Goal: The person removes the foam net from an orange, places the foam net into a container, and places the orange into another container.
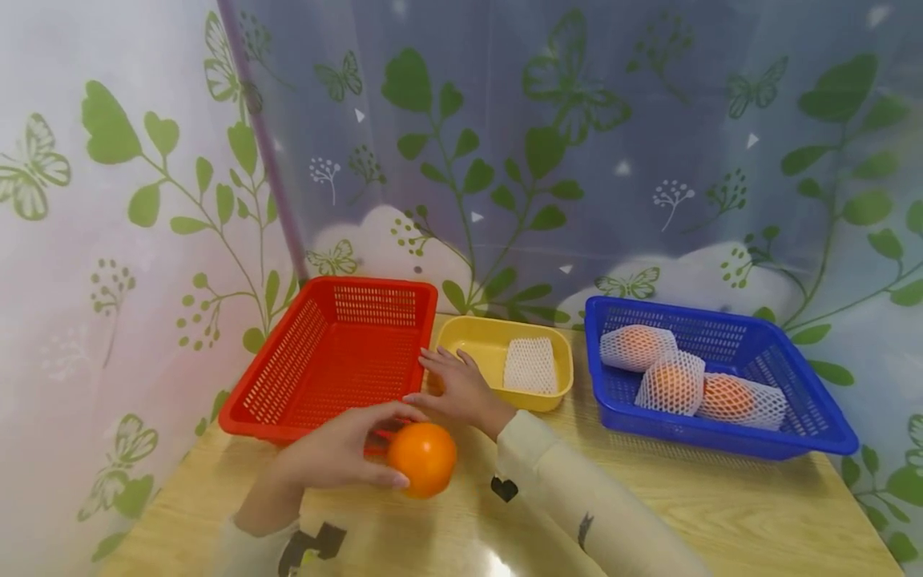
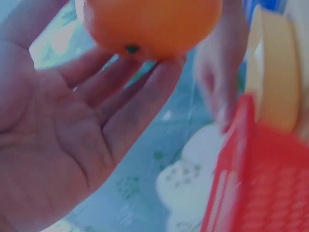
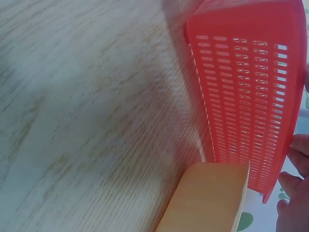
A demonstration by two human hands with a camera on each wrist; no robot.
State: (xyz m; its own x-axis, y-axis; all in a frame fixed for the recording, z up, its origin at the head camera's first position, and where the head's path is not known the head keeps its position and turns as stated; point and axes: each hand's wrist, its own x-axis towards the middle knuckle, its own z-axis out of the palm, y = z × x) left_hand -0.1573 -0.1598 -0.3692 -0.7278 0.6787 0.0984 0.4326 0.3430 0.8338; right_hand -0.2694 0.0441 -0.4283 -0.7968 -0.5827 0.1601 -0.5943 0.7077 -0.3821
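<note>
An orange (image 1: pixel 422 460) is pinched between the thumb and fingertips of my left hand (image 1: pixel 335 450), above the table in front of the red basket. In the left wrist view the small green stem end of the orange (image 2: pixel 154 24) shows. My right hand (image 1: pixel 461 391) reaches over the gap between the red basket (image 1: pixel 346 377) and the yellow basin (image 1: pixel 472 340), its fingers extended. In the right wrist view those fingers (image 3: pixel 299 154) lie by the red basket's rim; contact is hard to tell. A white foam net (image 1: pixel 530 365) lies in the yellow basin.
At the right stands a blue basket (image 1: pixel 721 433) holding several oranges in white foam nets (image 1: pixel 671 383). The wooden table (image 1: pixel 649 505) carries all the containers. A patterned curtain (image 1: pixel 497 160) hangs close behind them and at both sides.
</note>
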